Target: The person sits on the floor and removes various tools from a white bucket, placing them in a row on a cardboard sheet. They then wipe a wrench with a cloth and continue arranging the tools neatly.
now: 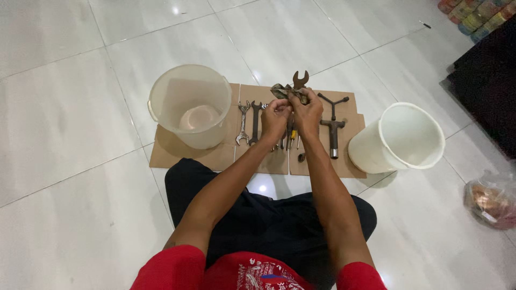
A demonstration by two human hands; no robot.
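**Open-ended spanner held upright in both hands over a row of tools**

A person sits on a white tiled floor (64,134) with both arms stretched toward twelve o'clock. The left hand (275,119) and the right hand (308,114) meet side by side, fingers curled tight. Between them they grip a rusty open-ended spanner (300,80) and a crumpled dirty rag (281,91) bunched against its shank. The spanner's long axis runs from six to twelve o'clock, its forked mouth pointing to twelve o'clock above the knuckles; the lower part of the shank is hidden behind the hands.

Under the hands lies flattened brown cardboard (166,153). On it, at nine o'clock from the left hand, two double-ended spanners (249,122) lie side by side, long axes also running six to twelve. At three o'clock from the right hand rests a Y-shaped socket wrench (333,104), with a T-shaped socket wrench (334,134) just below it. More small tools lie under the wrists, too hidden to name.

At the cardboard's nine o'clock end stands a translucent plastic bucket (191,104), upright, with nothing visible inside except its pinkish bottom. At the three o'clock end a white bucket (398,138) leans, mouth tipped toward one o'clock; its visible interior shows only bare wall. A clear plastic bag (492,200) with brownish contents lies at four o'clock, well apart.
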